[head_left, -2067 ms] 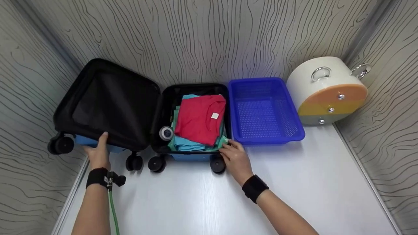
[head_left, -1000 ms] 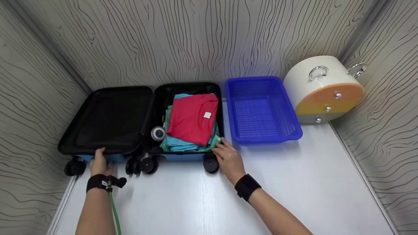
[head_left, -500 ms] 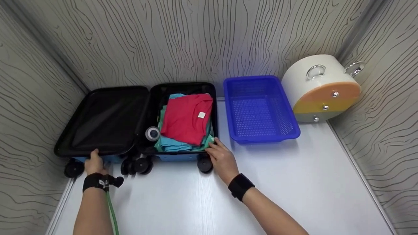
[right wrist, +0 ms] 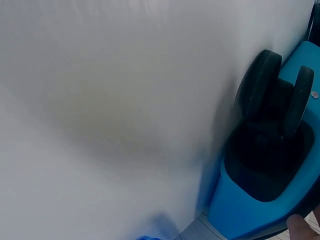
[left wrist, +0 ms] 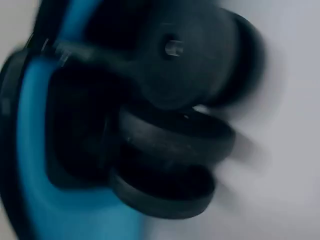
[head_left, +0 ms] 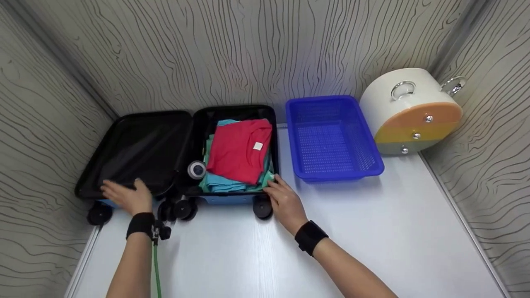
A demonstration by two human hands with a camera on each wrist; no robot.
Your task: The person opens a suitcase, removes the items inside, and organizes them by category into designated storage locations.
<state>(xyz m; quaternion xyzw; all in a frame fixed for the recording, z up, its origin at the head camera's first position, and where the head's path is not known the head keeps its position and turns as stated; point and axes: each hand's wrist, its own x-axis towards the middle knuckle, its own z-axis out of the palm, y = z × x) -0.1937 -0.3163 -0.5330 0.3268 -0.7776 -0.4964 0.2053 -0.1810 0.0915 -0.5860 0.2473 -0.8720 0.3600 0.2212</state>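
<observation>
On the counter (head_left: 290,248) our flat left hand (head_left: 124,194) presses the lid (head_left: 136,151), right hand (head_left: 283,200) loosely on the suitcase (head_left: 236,198) rim; wheels (head_left: 263,207) could let it roll.

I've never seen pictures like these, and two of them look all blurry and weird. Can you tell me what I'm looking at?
These are a person's two bare hands, filmed by three cameras. The big picture comes from a camera on the person's head, looking down. The other two come from cameras on the wrists, so they sit very close to the suitcase wheels.

On the white table lies an open suitcase. One half holds folded clothes with a red shirt on top, and a small round roll. Beside it stand a blue basket and a white drum-like thing.

The left hand rests flat on the lid's edge. The right hand touches the suitcase's near corner. Neither hand lifts anything.
</observation>
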